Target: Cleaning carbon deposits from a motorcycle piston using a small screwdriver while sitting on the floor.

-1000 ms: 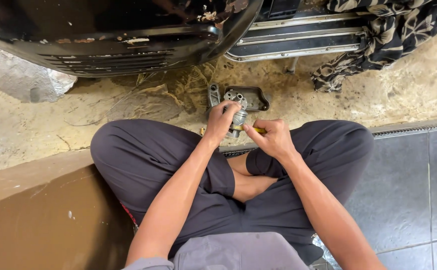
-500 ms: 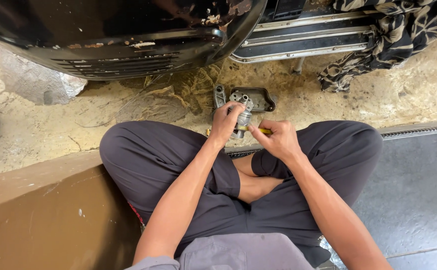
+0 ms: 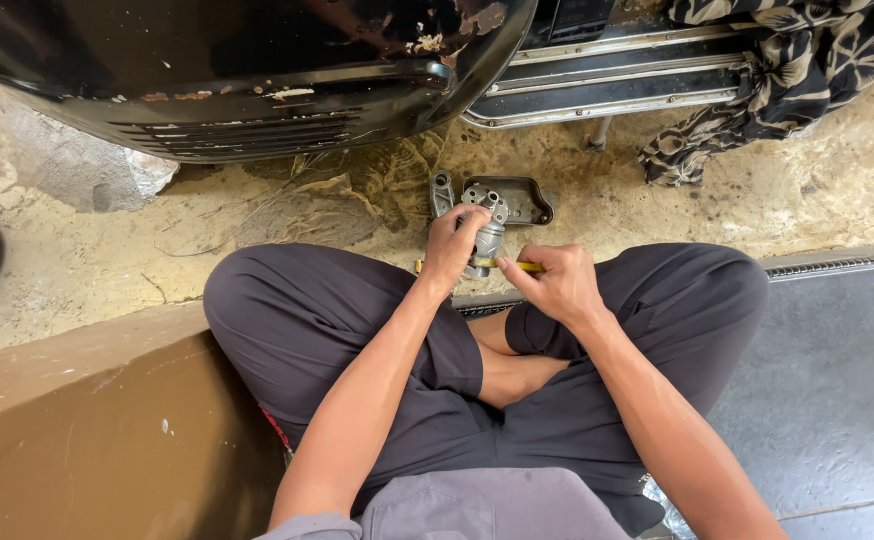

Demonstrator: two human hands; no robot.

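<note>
I sit cross-legged on the ground in dark trousers. My left hand (image 3: 454,248) grips a small grey metal engine part (image 3: 489,228) and holds it upright in front of my knees. My right hand (image 3: 555,282) pinches a thin yellow-handled tool (image 3: 517,266) whose tip lies against the side of the metal part. Just beyond the part, a dark metal cover piece (image 3: 517,198) and a small grey bracket (image 3: 442,193) lie on the sandy ground.
A black scooter body (image 3: 257,70) with chipped paint hangs over the ground at the top, its ribbed footboard (image 3: 617,85) to the right. A patterned cloth (image 3: 797,70) lies at the top right. Dark tiles (image 3: 837,380) are on my right, a brown step (image 3: 87,440) on my left.
The view has shifted slightly, so the scene sits a little further right. My hands remain on the metal part and the tool, with only small finger movements.
</note>
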